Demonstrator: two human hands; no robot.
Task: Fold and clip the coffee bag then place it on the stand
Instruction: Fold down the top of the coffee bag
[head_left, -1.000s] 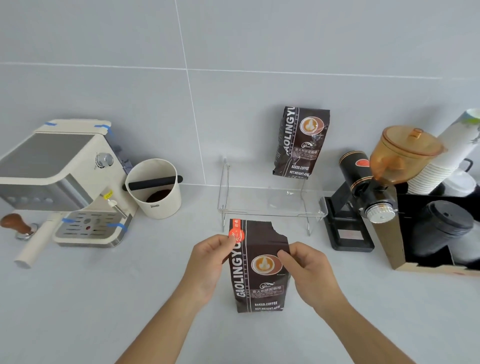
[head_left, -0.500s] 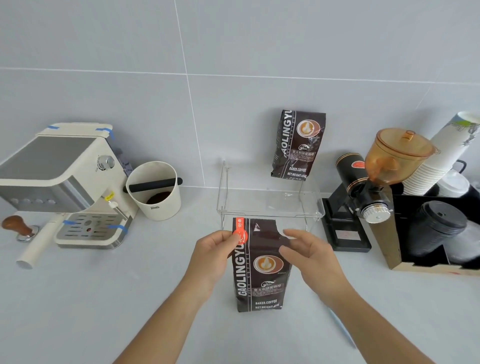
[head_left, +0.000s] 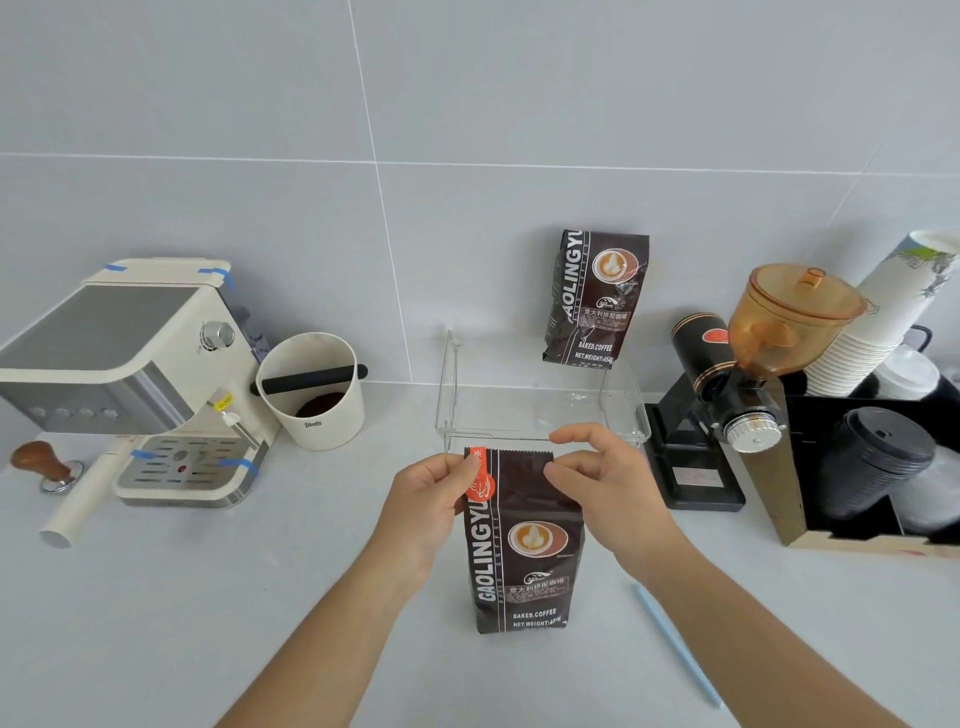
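Observation:
A dark brown coffee bag (head_left: 524, 551) stands upright on the grey counter in front of me, its flat top edge unfolded. My left hand (head_left: 434, 499) pinches the bag's upper left corner by the orange label. My right hand (head_left: 605, 475) is at the upper right corner, thumb and fingers curled on the top edge. A light blue clip bar (head_left: 675, 642) lies on the counter to the right of the bag. The clear acrylic stand (head_left: 540, 415) is just behind the bag, and a second coffee bag (head_left: 595, 299) stands on its back right.
A cream espresso machine (head_left: 130, 384) with a tamper (head_left: 39, 465) sits at the left, a white knock box (head_left: 311, 389) beside it. At the right are a black grinder (head_left: 727, 384) with amber hopper, stacked paper cups (head_left: 878, 322) and black lids (head_left: 878, 462) in a box.
My right hand has slid up from the bag's front to its upper right corner. The blue clip bar has come into view on the counter. The view has tilted slightly.

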